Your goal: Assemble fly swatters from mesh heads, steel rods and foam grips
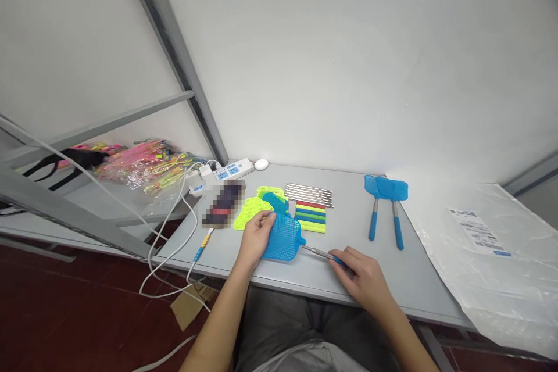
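Between my hands, low over the front of the table, is a blue fly swatter. My left hand (pixel 257 235) pinches the edge of its mesh head (pixel 284 238), thumb on top. My right hand (pixel 360 273) is closed round the blue grip, which is mostly hidden by the fingers. A thin metal rod (pixel 317 251) runs from that grip to the head's socket; I cannot tell whether rod and socket are joined. Just behind lie yellow-green swatter heads (pixel 253 211) with a blue one (pixel 275 202) on them. Metal rods (pixel 309 193) and coloured grips (pixel 310 218) lie in rows beside them.
Two blue fly swatters (pixel 387 188) lie at the right, next to a white plastic sheet (pixel 462 256). At the left are a power strip (pixel 233 170), a blurred-out object (pixel 224 204), loose white cables (pixel 150 267) and bagged colourful items (pixel 139 165) behind a metal frame (pixel 174 52).
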`<state>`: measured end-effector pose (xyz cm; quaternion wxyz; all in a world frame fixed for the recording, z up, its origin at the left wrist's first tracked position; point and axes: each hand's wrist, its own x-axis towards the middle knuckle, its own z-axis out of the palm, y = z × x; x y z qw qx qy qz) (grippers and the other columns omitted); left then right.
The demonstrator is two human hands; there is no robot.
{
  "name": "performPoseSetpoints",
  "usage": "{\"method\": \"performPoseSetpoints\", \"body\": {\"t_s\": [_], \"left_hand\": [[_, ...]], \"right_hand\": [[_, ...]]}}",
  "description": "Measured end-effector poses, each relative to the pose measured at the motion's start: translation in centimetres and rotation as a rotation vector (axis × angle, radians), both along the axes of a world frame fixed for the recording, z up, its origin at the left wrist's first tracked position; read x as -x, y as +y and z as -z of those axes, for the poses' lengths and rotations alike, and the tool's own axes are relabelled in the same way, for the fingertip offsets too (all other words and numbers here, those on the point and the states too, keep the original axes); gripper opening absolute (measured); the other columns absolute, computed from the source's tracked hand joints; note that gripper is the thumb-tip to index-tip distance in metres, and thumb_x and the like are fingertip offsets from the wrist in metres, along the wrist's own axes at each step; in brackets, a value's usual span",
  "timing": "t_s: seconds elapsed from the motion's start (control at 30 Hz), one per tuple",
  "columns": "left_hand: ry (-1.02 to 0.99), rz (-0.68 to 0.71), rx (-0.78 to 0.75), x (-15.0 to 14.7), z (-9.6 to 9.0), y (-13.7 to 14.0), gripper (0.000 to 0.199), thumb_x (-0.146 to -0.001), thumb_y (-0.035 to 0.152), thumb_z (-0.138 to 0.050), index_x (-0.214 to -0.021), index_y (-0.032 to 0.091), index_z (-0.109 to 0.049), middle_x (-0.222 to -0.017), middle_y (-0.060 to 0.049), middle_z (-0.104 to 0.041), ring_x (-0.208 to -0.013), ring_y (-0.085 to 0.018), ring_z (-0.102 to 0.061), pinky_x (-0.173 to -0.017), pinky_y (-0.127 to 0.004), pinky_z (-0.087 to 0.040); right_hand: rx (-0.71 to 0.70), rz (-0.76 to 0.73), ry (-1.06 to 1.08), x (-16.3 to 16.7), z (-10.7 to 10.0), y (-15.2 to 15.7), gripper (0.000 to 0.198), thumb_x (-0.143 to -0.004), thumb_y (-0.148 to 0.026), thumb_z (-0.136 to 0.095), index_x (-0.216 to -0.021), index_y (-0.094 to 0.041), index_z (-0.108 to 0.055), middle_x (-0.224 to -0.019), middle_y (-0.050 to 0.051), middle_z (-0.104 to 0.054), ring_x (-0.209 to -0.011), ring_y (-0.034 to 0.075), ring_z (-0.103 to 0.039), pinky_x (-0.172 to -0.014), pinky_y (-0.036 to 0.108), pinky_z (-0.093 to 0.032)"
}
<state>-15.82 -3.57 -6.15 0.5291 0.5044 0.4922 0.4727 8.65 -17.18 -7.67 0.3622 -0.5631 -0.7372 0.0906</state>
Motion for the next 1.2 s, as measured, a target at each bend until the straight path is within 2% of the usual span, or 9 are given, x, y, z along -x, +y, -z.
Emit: {"method": "performPoseSetpoints", "body": {"t_s": [0.13,0.33,0.7,1.0,1.2], "left_hand": [[0.007,0.013,-0.014,-0.08,0.00,-0.08,0.043,-0.073,0.054,-0.070,-0.092,0.015,-0.068,-0.065,0.001,-0.062,-0.058,-0.014,-0.053,-0.054,-0.023,-0.038],[0.022,-0.002,-0.046,0.02,0.18,-0.15,0.042,-0.073,0.053,-0.070,-0.092,0.016,-0.069,-0.068,0.000,-0.064,-0.061,-0.015,-0.055,-0.056,-0.024,-0.039],[0.015,-0.060,-0.124,0.13,0.76,-0.11,0.050,-0.069,0.059,-0.071,-0.092,0.014,-0.069,-0.075,-0.003,-0.067,-0.067,-0.017,-0.057,-0.061,-0.025,-0.041],[0.003,-0.089,-0.139,0.53,0.80,-0.04,0.047,-0.072,0.056,-0.070,-0.093,0.015,-0.070,-0.082,-0.005,-0.068,-0.073,-0.018,-0.059,-0.066,-0.026,-0.043],[0.007,-0.065,-0.135,0.25,0.85,0.01,0.044,-0.071,0.054,-0.072,-0.092,0.015,-0.071,-0.071,-0.001,-0.065,-0.063,-0.015,-0.055,-0.059,-0.024,-0.040]], "right_hand": [[0.004,0.015,0.002,0.15,-0.10,0.14,0.021,-0.095,-0.029,-0.052,-0.107,-0.021,-0.067,-0.076,0.002,-0.061,-0.064,0.014,-0.059,-0.061,0.025,-0.045],[-0.082,0.054,0.012,0.04,0.15,0.30,0.022,-0.095,-0.030,-0.052,-0.105,-0.019,-0.068,-0.075,0.003,-0.062,-0.064,0.014,-0.059,-0.060,0.025,-0.045],[-0.146,0.135,-0.006,0.23,-0.04,0.08,0.027,-0.096,-0.036,-0.049,-0.101,-0.020,-0.071,-0.075,0.003,-0.065,-0.066,0.014,-0.062,-0.062,0.025,-0.046],[-0.163,0.122,-0.004,0.09,0.19,0.17,0.026,-0.095,-0.035,-0.051,-0.101,-0.020,-0.071,-0.077,0.003,-0.065,-0.067,0.015,-0.062,-0.062,0.025,-0.046],[-0.168,0.100,-0.020,-0.04,0.41,0.25,0.026,-0.095,-0.035,-0.051,-0.104,-0.020,-0.071,-0.074,0.003,-0.064,-0.065,0.014,-0.061,-0.060,0.025,-0.045]]}}
